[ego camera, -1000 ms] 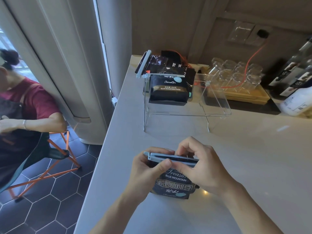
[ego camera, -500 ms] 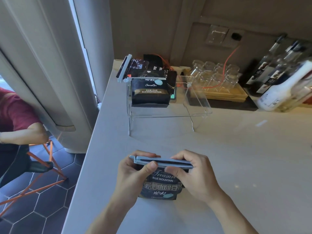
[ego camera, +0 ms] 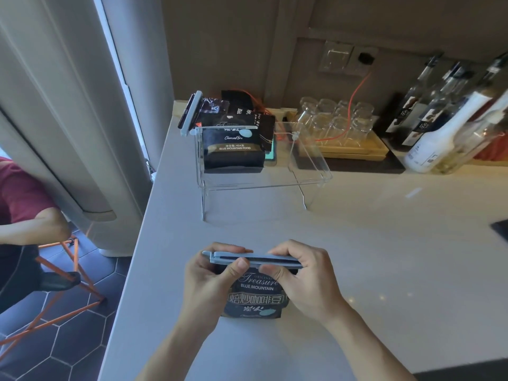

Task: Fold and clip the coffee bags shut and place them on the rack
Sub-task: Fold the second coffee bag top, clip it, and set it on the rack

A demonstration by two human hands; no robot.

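Note:
A black coffee bag (ego camera: 254, 299) stands upright on the counter near me. A long blue-grey clip (ego camera: 251, 259) lies across its folded top. My left hand (ego camera: 209, 281) pinches the clip's left part, thumb on the front. My right hand (ego camera: 305, 279) pinches the right part. On the clear acrylic rack (ego camera: 310, 166) farther back sits another black coffee bag (ego camera: 233, 149) with a clip (ego camera: 225, 128) across its top. A third clipped bag (ego camera: 203, 111) lies behind it at the rack's back left.
A wooden tray of upturned glasses (ego camera: 341, 122) stands behind the rack, with bottles (ego camera: 439, 127) to the right. An orange cable (ego camera: 354, 97) runs to a wall socket. The counter's left edge drops to a tiled floor, where a person (ego camera: 22, 215) sits.
The view has swung right, so the rack and bag sit further left in frame. Both hands keep their pinch on the clip and bag; the clip looks pressed flatter.

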